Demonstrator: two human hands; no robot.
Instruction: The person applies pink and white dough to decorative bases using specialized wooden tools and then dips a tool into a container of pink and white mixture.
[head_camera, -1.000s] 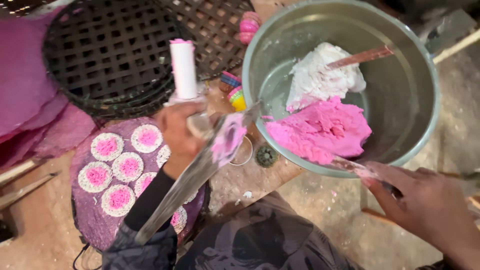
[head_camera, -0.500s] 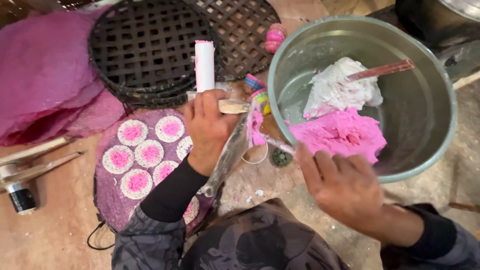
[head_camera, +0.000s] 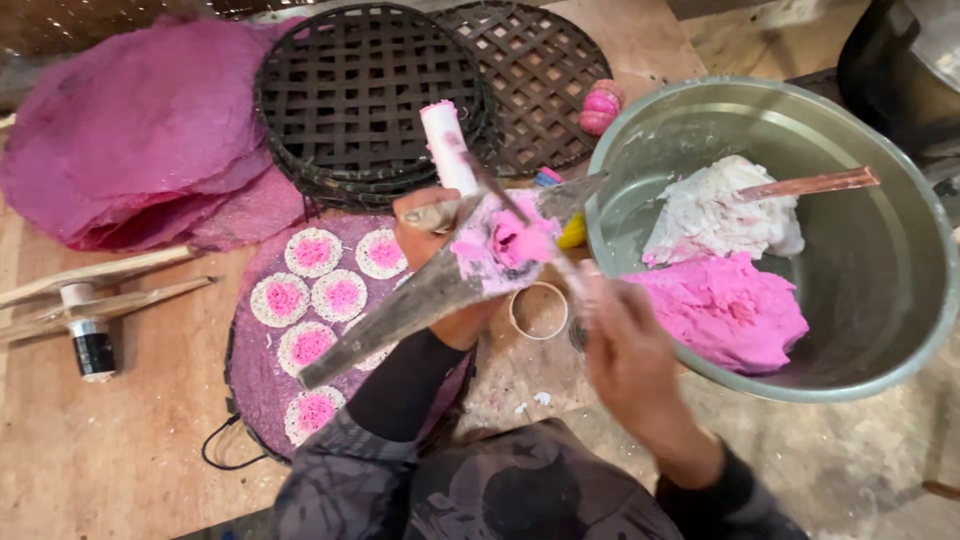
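Two bare hands work over a wooden floor, close together at the middle of the view. The left hand (head_camera: 440, 260) has its fingers closed around a white roller (head_camera: 447, 148) that stands up out of the fist, and a long flat metal blade (head_camera: 420, 300) runs slantwise across that hand, from lower left up toward the rim of the bowl. A lump of pink dough (head_camera: 500, 245) sits on the blade just beside the roller. The right hand (head_camera: 625, 350) is blurred; it reaches in toward the lump with a thin stick (head_camera: 560, 268), its fingers curled about it, though how tightly I cannot tell.

To the right stands a big metal bowl (head_camera: 900, 200) holding a mass of pink dough (head_camera: 725, 310) and a mass of white dough (head_camera: 720, 215), touching each other, with a flat stick (head_camera: 815, 183) lying on the white one. Left of the hands, a purple mat (head_camera: 250, 380) carries seven small round discs (head_camera: 313, 251), white at the rim and pink in the middle. Dark woven trays (head_camera: 360, 100) lie above it, and large purple sheets (head_camera: 130, 130) are piled at the upper left. A small ring (head_camera: 512, 310) lies on the floor between the hands
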